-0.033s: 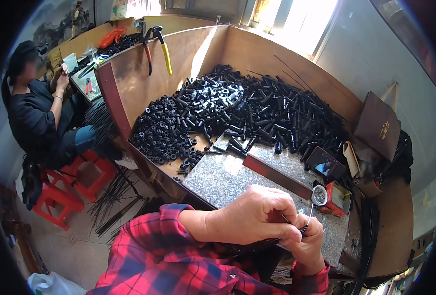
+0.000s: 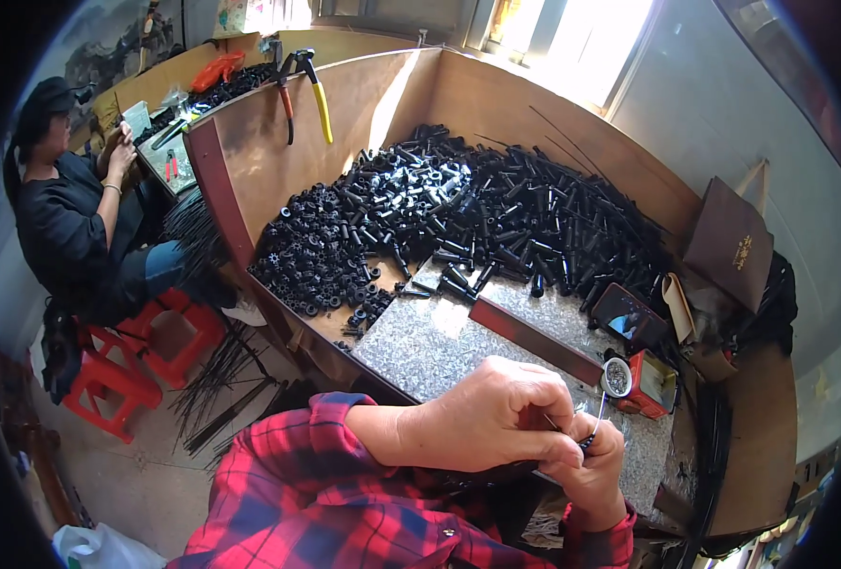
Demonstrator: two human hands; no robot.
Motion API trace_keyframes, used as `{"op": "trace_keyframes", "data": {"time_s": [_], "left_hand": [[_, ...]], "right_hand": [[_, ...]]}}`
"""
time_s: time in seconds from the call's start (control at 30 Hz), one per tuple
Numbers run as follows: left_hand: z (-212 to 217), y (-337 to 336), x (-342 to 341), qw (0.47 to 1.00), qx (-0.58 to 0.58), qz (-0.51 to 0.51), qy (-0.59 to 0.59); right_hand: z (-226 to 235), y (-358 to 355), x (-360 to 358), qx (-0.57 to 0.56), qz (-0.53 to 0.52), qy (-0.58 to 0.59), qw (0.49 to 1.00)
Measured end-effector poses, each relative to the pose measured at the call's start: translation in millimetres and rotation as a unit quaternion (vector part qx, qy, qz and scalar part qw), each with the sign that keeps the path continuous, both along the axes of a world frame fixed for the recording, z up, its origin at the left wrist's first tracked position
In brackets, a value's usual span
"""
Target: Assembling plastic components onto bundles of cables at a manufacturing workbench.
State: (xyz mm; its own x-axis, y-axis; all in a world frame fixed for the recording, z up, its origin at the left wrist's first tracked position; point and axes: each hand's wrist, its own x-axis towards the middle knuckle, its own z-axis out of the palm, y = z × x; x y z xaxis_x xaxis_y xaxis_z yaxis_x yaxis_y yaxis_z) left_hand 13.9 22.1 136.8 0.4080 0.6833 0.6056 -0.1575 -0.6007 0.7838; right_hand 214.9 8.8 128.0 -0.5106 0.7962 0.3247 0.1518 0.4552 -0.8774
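My two hands meet over the front of a grey speckled work surface (image 2: 411, 346). My left hand (image 2: 496, 417) is closed, thumb against the fingers, with a thin dark wire-like piece (image 2: 554, 423) showing at its fingertips. My right hand (image 2: 599, 474) is closed around a small black part (image 2: 586, 442), which the fingers mostly cover. From the right fingers a thin silvery rod (image 2: 600, 413) sticks up. Just beyond, a small round white cup (image 2: 617, 376) holds tiny metal bits, beside a red tin box (image 2: 650, 384). A dark red bar (image 2: 534, 339) lies across the surface.
A large heap of black tubes and ring-shaped parts (image 2: 468, 209) fills the wooden-walled bench. Pliers (image 2: 306, 95) hang on its left wall. A phone (image 2: 626, 316) and a brown bag (image 2: 730, 244) are at right. A seated co-worker (image 2: 69, 209) works at left, near red stools (image 2: 112, 389).
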Motion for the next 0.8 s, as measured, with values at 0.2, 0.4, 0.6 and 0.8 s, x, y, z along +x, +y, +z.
{"op": "trace_keyframes", "data": {"time_s": [0.2, 0.4, 0.6, 0.8], "left_hand": [[-4.0, -0.3, 5.4, 0.993, 0.055, 0.099, -0.020], [-10.2, -1.9, -1.4, 0.997, -0.036, 0.070, 0.002], [-49.5, 16.9, -43.5, 0.899, 0.099, 0.409, 0.117], [-138.1, 31.3, -143.2, 0.736, 0.008, 0.544, 0.403]], "right_hand": [[-3.3, -3.0, -6.9, -0.046, -0.047, 0.060, 0.996], [-13.8, -3.9, -13.1, -0.040, -0.077, 0.094, 0.992], [-23.5, 11.6, -0.1, -0.130, -0.073, 0.215, 0.965], [-28.1, 12.9, 5.2, -0.129, -0.071, 0.252, 0.957]]}}
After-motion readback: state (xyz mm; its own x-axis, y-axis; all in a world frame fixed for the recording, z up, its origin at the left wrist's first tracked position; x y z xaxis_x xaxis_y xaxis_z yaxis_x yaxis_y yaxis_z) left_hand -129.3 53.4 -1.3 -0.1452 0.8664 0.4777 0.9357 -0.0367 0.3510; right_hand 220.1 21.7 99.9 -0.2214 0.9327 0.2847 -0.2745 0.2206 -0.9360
